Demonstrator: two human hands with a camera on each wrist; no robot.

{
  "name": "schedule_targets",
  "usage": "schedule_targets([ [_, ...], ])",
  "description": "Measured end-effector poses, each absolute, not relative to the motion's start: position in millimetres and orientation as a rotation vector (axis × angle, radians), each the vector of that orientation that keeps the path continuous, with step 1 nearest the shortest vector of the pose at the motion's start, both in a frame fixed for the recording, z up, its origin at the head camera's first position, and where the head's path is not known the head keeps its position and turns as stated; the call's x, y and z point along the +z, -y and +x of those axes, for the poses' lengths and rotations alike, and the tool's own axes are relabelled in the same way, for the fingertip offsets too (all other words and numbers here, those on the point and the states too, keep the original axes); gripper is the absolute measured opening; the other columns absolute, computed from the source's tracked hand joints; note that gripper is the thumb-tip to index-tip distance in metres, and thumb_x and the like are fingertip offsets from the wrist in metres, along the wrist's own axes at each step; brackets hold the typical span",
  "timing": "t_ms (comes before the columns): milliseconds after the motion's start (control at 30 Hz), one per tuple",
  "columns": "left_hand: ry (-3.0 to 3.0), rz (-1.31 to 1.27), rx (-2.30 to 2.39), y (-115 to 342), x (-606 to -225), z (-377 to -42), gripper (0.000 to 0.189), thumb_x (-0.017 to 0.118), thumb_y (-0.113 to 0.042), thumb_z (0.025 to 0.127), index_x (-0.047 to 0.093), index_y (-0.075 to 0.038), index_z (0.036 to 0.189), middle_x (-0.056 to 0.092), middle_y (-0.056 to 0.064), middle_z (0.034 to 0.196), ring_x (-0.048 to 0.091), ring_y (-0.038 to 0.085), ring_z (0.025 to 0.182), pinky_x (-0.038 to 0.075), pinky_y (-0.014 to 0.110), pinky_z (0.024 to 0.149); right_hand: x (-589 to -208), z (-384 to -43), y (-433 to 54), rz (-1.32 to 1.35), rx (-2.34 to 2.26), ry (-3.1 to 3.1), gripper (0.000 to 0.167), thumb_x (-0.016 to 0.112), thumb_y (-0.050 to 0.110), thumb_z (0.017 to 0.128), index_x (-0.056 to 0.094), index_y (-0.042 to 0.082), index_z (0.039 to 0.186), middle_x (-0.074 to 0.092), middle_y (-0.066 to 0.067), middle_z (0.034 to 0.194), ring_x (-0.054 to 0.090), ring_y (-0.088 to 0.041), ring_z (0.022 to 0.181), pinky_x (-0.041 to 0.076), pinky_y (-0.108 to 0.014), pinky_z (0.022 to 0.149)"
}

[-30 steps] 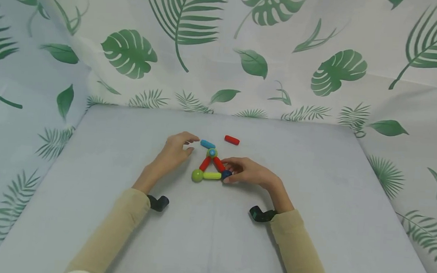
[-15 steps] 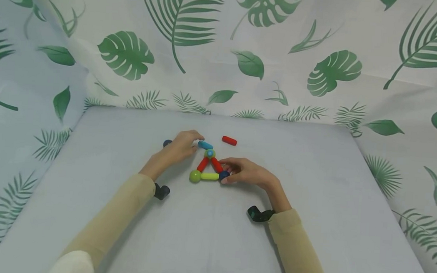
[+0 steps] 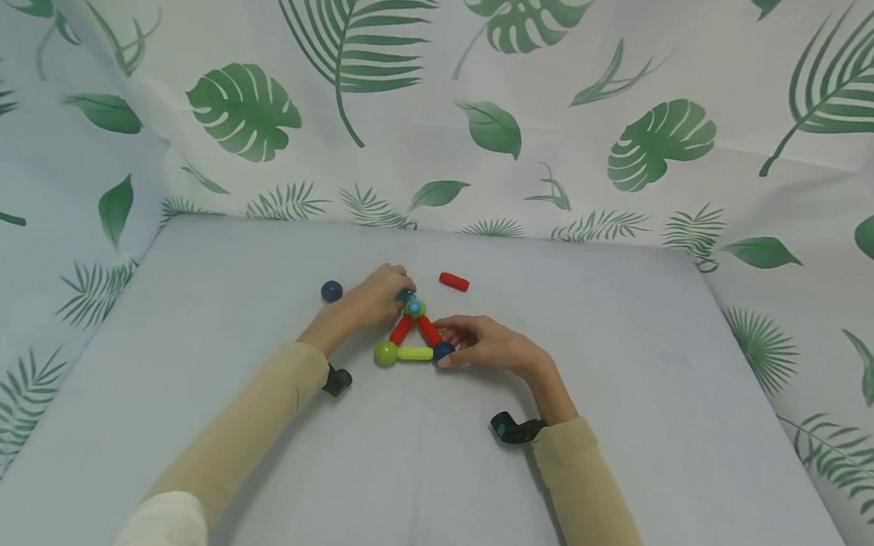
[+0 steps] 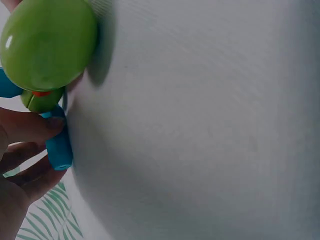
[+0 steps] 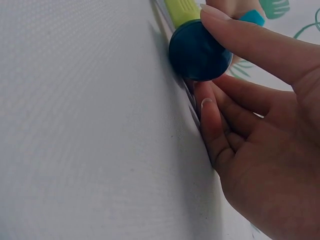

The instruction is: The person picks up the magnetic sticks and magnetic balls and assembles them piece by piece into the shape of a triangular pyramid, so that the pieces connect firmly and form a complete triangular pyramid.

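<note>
A triangle of magnetic rods and balls lies mid-table: two red rods point(image 3: 401, 331), a yellow-green rod point(image 3: 415, 353), a green ball point(image 3: 386, 353), a dark blue ball point(image 3: 443, 352), and a far green ball point(image 3: 416, 308) with a light blue rod seen end-on above it. My left hand point(image 3: 371, 301) pinches another blue rod point(image 4: 60, 145) between thumb and fingers; in the left wrist view its end meets the far green ball point(image 4: 44, 101). The thumb and fingers of my right hand point(image 3: 496, 343) pinch the dark blue ball point(image 5: 197, 52) at the near right corner.
Behind the triangle lies a loose red rod point(image 3: 455, 282). A second dark blue ball point(image 3: 331, 292) rests left of my left hand. Leaf-printed cloth point(image 3: 391, 162) rises behind the table point(image 3: 424, 489) and along its sides.
My left hand has reached the loose blue rod, gripped it and brought it rightward against the far green ball. The loose dark blue ball has come into view. My right hand keeps its hold.
</note>
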State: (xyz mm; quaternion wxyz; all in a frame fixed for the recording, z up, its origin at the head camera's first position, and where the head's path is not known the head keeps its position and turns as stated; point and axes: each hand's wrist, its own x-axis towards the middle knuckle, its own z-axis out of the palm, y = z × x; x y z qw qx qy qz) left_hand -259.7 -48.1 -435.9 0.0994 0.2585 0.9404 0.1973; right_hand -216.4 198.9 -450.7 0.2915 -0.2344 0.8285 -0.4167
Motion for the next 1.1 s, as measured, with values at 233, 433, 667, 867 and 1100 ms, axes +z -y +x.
schedule_targets([
  [233,-2.807,0.74,0.595,53,-435,-253,0.032,0.068,0.0,0.094,0.068,0.003,0.125,0.066,0.017,0.119,0.064,0.03,0.113,0.055,0.037,0.103,-451,-216,-197,-0.61,-1.108,-2.203,0.061,0.079,0.025,0.091,0.056,0.009,0.146,0.064,-0.008,0.119,0.057,-0.022,0.107,0.051,-0.032,0.094],
  [433,-2.831,0.681,0.727,65,-430,-240,0.035,0.068,0.0,0.094,0.066,0.005,0.128,0.067,0.019,0.119,0.065,0.031,0.112,0.056,0.039,0.1,-451,-216,-198,-0.612,-1.073,-2.226,0.062,0.079,0.028,0.091,0.056,0.01,0.146,0.064,-0.007,0.12,0.056,-0.022,0.108,0.05,-0.033,0.095],
  [667,-2.685,0.577,1.064,78,-426,-223,0.033,0.073,-0.007,0.093,0.069,-0.001,0.126,0.071,0.013,0.119,0.068,0.027,0.106,0.059,0.038,0.093,-449,-216,-198,-0.618,-1.08,-2.221,0.062,0.078,0.028,0.092,0.056,0.009,0.146,0.064,-0.008,0.12,0.056,-0.023,0.109,0.05,-0.034,0.096],
  [867,-2.552,0.507,1.265,85,-424,-210,0.033,0.072,-0.01,0.093,0.069,-0.003,0.126,0.072,0.012,0.123,0.068,0.027,0.11,0.058,0.04,0.097,-449,-217,-199,-0.633,-1.096,-2.214,0.06,0.078,0.027,0.092,0.056,0.007,0.145,0.065,-0.009,0.121,0.057,-0.023,0.108,0.049,-0.034,0.096],
  [1100,-2.498,0.524,1.323,84,-425,-200,0.032,0.074,-0.01,0.094,0.07,-0.003,0.124,0.073,0.011,0.119,0.069,0.025,0.108,0.058,0.039,0.096,-451,-217,-198,-0.645,-1.097,-2.215,0.061,0.078,0.027,0.092,0.055,0.007,0.146,0.065,-0.009,0.12,0.057,-0.023,0.108,0.049,-0.034,0.095],
])
